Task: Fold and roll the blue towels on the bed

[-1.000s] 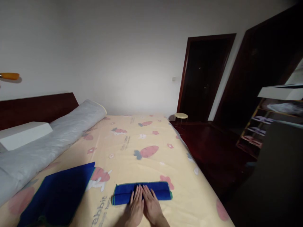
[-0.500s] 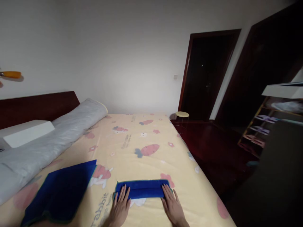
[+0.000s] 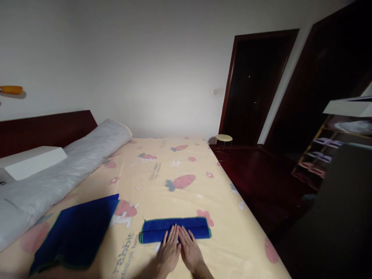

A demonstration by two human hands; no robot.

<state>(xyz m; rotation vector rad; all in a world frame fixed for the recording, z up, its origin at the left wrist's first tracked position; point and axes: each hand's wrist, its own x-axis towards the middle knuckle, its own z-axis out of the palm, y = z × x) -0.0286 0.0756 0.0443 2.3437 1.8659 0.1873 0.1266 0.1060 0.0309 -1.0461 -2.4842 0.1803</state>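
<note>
A blue cloth (image 3: 158,231) with green edging lies folded into a long narrow strip on the bed. Both hands rest flat on the middle of its near side, side by side and touching or nearly so. My left hand (image 3: 170,250) has its fingers stretched out over the strip. The fingers of my right hand (image 3: 191,248) also lie extended on the fabric, just to the right. Another blue cloth (image 3: 77,228), spread wider and with a green hem, lies to the left on the sheet.
The bed sheet (image 3: 186,203) is pale yellow with carrots and rabbits. A grey roll (image 3: 87,166) and a white box (image 3: 36,161) lie along the headboard (image 3: 46,130). Beyond the bed's right edge are a round stool (image 3: 224,138) and a shoe rack (image 3: 312,155).
My hands have slid inward from the two ends of the folded cloth to its middle. The strip and the other cloth stay in place; the view has shifted slightly.
</note>
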